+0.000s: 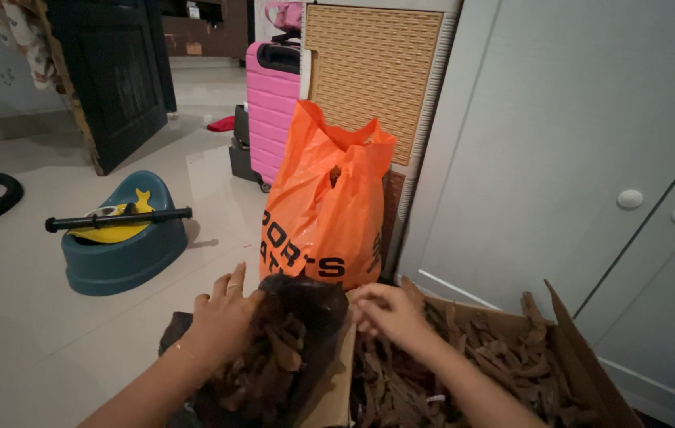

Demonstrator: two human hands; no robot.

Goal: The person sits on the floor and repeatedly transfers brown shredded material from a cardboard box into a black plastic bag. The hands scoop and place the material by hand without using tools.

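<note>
Dark bag (298, 333): filled with brown bark-like pieces, set on the floor against the left side of the cardboard box (583, 357). Its rim is gripped by the left hand (222, 317), fingers curled. Its right edge is pinched by the right hand (389, 313), partly closed, above the box. An orange bag (325, 206) is stood just behind; a teal potty (119, 238) is placed well left.

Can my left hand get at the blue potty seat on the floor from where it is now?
Probably not without leaning: the left hand rests on the dark bag of brown bark pieces, and the blue plastic potty seat sits well off across open floor.
</note>
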